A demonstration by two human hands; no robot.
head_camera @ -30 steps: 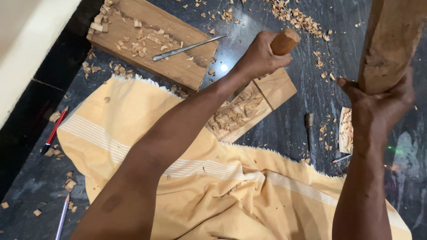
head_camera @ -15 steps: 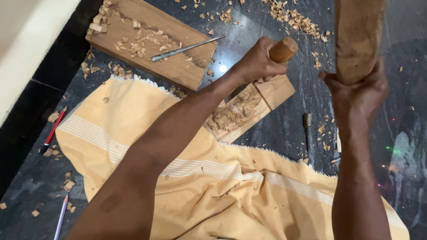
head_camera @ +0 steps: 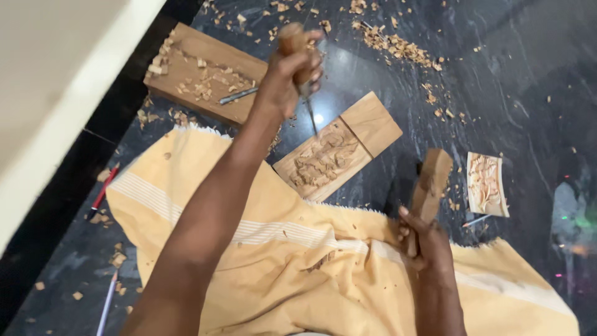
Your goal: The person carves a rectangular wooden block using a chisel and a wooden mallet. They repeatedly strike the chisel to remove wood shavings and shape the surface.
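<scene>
The dark stone floor (head_camera: 497,74) is strewn with chips. Your left grip (head_camera: 289,81) clasps the chisel (head_camera: 298,56) over the carved panel (head_camera: 336,149). Your right grip (head_camera: 429,242), closed on the mallet (head_camera: 430,183), has dropped from raised: a blow just landed.

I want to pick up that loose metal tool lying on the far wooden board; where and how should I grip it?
Probably pinch the metal tool at mid-shaft from above. It lies flat and slanted on the wooden board among chips, with both long sides free.
</scene>
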